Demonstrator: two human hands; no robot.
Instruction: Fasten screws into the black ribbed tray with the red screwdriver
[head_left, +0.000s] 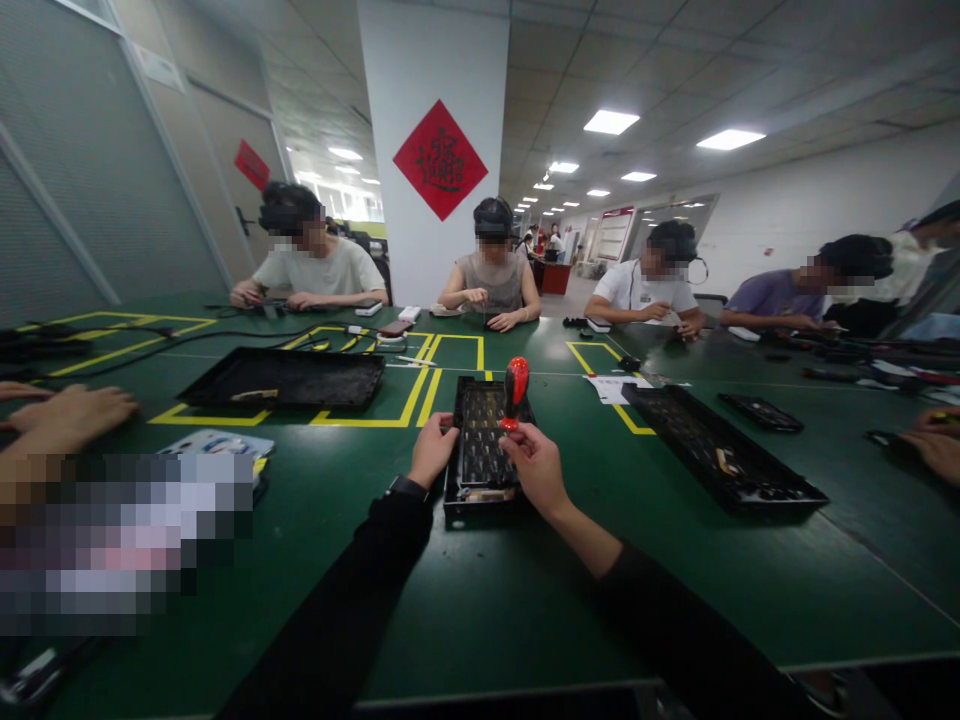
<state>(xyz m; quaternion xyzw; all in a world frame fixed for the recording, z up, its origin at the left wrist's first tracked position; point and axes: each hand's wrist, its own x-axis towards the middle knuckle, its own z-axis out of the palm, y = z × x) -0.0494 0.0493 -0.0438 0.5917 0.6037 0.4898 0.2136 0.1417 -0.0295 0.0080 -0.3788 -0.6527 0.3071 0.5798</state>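
The person's right hand pinches a near-upright red-and-black screwdriver below its handle, over the black tray on the green table. The left hand touches the tray's left edge; from here, I cannot tell whether it grips.

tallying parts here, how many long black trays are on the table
3: the middle tray between the left hand and right hand, the left tray farther left, the right tray farther right. Others may be hidden.
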